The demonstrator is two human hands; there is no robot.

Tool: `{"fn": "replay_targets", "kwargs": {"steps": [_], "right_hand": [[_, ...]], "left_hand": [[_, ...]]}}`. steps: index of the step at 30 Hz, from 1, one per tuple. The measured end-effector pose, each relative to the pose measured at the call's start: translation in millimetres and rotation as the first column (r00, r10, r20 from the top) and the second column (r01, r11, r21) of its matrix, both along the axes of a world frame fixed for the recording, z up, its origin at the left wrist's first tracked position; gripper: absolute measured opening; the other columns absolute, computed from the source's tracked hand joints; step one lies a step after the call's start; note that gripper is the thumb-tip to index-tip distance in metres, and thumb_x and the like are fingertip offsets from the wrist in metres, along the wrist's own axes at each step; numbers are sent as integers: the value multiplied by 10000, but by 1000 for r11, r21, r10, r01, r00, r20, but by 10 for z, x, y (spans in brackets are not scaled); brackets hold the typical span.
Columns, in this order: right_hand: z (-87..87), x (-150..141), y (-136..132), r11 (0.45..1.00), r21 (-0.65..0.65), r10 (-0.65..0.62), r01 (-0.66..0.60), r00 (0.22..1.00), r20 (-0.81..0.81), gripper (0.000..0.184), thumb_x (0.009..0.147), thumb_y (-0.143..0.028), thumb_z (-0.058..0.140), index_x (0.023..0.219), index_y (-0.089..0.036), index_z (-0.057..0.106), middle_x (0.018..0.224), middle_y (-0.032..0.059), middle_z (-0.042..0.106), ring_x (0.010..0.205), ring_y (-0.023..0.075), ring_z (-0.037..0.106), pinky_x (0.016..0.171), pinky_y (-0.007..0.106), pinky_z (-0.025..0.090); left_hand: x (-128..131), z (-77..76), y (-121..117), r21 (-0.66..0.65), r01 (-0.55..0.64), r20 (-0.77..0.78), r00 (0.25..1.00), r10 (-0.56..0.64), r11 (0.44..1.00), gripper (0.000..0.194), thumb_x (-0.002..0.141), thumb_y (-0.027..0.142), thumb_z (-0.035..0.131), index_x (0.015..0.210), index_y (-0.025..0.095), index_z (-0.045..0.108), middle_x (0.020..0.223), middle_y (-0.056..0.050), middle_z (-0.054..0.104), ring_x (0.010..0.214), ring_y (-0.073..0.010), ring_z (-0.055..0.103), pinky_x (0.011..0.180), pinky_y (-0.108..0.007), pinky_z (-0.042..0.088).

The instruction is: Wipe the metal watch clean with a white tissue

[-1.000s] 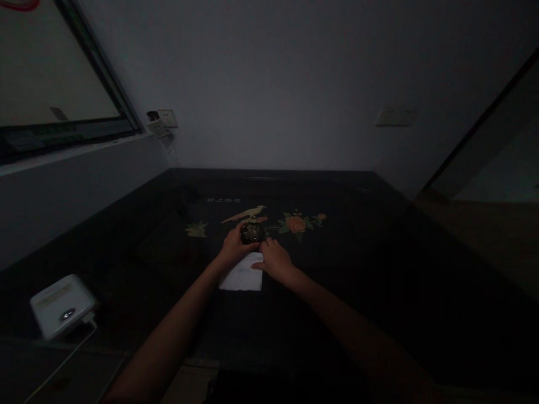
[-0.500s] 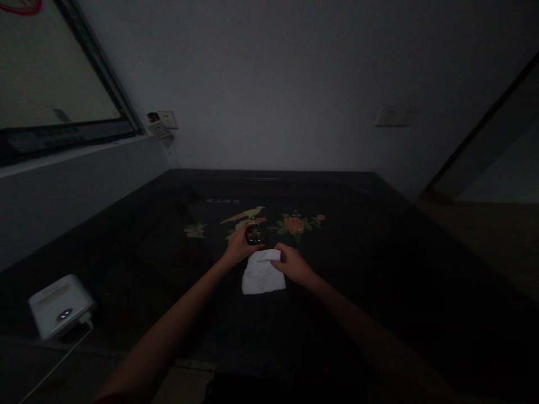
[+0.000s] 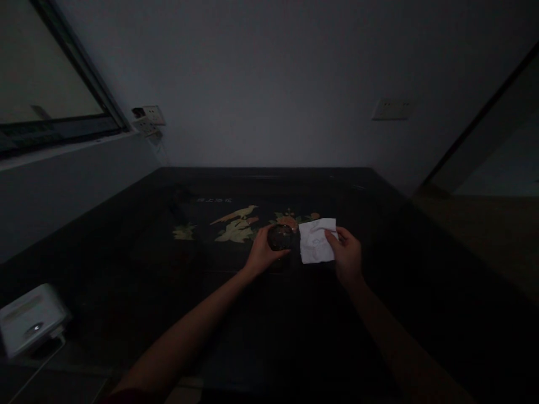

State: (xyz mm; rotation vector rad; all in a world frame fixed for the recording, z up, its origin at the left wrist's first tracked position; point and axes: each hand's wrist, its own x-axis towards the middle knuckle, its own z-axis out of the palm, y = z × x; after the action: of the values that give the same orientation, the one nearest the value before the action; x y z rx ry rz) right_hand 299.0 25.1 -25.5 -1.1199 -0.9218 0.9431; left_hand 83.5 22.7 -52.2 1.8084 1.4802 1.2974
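Observation:
My left hand (image 3: 263,251) is curled round the left side of a dark, shiny round object (image 3: 281,238), perhaps glass; the dim light hides its exact kind. To the right of it, my right hand (image 3: 348,252) pinches the right edge of a white cloth or paper tissue (image 3: 316,242), which is slightly creased and spread out toward the round object. Both hands are over the dark tabletop (image 3: 252,314), close to its painted bird (image 3: 236,215) and the pink flower (image 3: 287,223), partly covered by the round object and the white sheet.
A white box-shaped device (image 3: 33,320) with a cable (image 3: 40,367) sits at the table's left front. Sockets (image 3: 147,122) hang on the wall by the window (image 3: 46,73). Another wall socket (image 3: 391,109) is at the right. The room is dim.
My left hand has moved right with the round object. My right hand has carried the white sheet right and away from me, from in front of the object to its right side.

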Motion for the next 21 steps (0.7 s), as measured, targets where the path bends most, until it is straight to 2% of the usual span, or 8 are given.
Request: {"fn": "replay_targets", "kwargs": {"steps": [2, 3, 4, 7, 10, 16, 21], "right_hand": [[-8, 21, -11, 991, 53, -126, 126, 992, -7, 407, 602, -438, 764, 877, -158, 657, 818, 52, 705, 702, 199, 657, 624, 320, 524], [-4, 25, -23, 983, 76, -170, 170, 985, -10, 402, 609, -434, 759, 881, -157, 655, 827, 53, 703, 718, 201, 658, 645, 329, 528], [5, 24, -38, 977, 93, -193, 192, 981, -5, 395, 616, -430, 754, 882, -155, 654, 834, 55, 701, 733, 204, 659, 662, 336, 530], [41, -13, -97, 982, 99, -169, 163, 984, 58, 361, 643, -429, 732, 868, -155, 660, 845, 64, 700, 770, 219, 660, 690, 353, 531], [56, -80, -163, 991, 82, -122, 110, 980, 155, 332, 671, -430, 707, 858, -158, 666, 842, 66, 700, 800, 233, 659, 713, 363, 531], [20, -193, -290, 990, 113, -115, 88, 956, 270, 287, 731, -419, 665, 875, -171, 681, 863, 64, 719, 810, 229, 666, 711, 348, 533], [0, -246, -365, 989, 140, -35, -34, 887, 460, 230, 796, -386, 599, 858, -198, 718, 853, 55, 741, 784, 225, 681, 685, 330, 534]], "left_hand": [[67, 16, -73, -63, 8, 188, 982, 4, 998, 783, 565, 292, 832, 1244, 194, 455, 1278, -131, 540, 1182, -282, 544, 1008, -465, 434], [90, 22, -106, -125, 71, 297, 954, -31, 990, 791, 588, 291, 818, 1269, 206, 424, 1279, -126, 545, 1147, -267, 573, 980, -454, 462], [107, 28, -135, -181, 138, 395, 917, -56, 974, 809, 594, 282, 813, 1286, 217, 398, 1269, -121, 557, 1112, -259, 597, 956, -449, 482], [130, 46, -188, -200, 224, 577, 814, -70, 954, 899, 573, 252, 824, 1326, 255, 332, 1295, -110, 554, 1142, -255, 586, 967, -435, 484], [129, 68, -202, -177, 286, 660, 744, -102, 942, 950, 551, 216, 836, 1337, 271, 305, 1322, -106, 541, 1203, -266, 548, 998, -438, 463], [122, 58, -201, -158, 321, 705, 699, -121, 934, 935, 517, 142, 842, 1308, 265, 358, 1347, -104, 520, 1245, -275, 514, 1043, -445, 422], [143, 70, -215, -212, 400, 808, 585, -70, 892, 980, 545, 119, 826, 1364, 291, 315, 1319, -114, 541, 1212, -303, 543, 1021, -509, 432]]}}
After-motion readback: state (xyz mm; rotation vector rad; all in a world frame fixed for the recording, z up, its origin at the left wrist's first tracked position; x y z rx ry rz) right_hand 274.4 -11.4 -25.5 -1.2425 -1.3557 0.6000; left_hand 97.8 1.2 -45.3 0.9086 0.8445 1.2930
